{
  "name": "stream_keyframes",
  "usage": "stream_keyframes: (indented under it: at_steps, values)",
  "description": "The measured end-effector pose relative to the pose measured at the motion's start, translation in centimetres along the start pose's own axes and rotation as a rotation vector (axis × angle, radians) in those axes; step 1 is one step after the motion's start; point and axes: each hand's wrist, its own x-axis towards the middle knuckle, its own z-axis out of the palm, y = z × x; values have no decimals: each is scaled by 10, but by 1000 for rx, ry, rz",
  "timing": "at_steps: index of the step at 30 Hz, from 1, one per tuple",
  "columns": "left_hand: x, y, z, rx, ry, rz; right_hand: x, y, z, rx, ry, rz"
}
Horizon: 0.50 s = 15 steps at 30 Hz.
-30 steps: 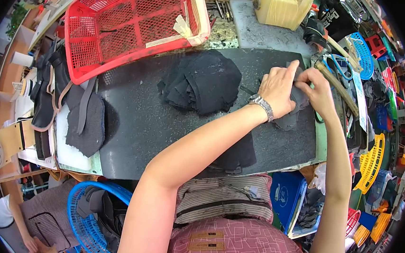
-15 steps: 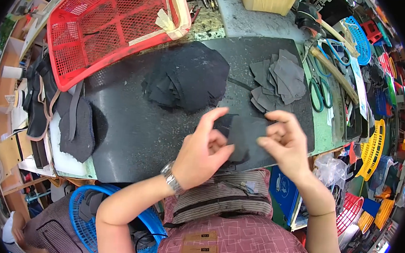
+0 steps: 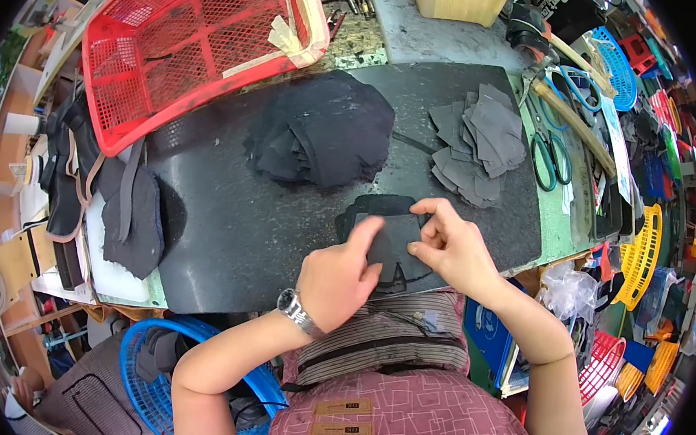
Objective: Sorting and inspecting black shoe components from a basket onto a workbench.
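On the black work mat (image 3: 225,224) my left hand (image 3: 339,274) presses flat on a dark grey cut piece (image 3: 396,233) that lies on a black fabric part near the mat's front edge. My right hand (image 3: 452,246) pinches the right edge of that same grey piece with fingertips. A stack of grey cut pieces (image 3: 481,142) lies at the back right of the mat. A heap of black fabric parts (image 3: 326,130) sits in the mat's middle back. A watch is on my left wrist.
A red mesh basket (image 3: 190,41) leans at the back left. Green-handled scissors (image 3: 549,156) and a wooden stick lie right of the mat. Black straps and fabric (image 3: 112,199) hang at the left. A blue basket (image 3: 148,373) stands below; coloured baskets crowd the right.
Both hands came back from the grey stack at the far right with one grey piece. They have lowered it onto the black part at the front of the mat.
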Motion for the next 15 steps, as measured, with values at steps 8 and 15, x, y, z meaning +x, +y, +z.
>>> stream_keyframes:
  at_steps: [8,15]
  values:
    - [-17,-18,47,555,190,735,43,-13,13,-410,162,-669]
    - [-55,-40,19,183,290,926,26,-33,15,-275,-460,-426]
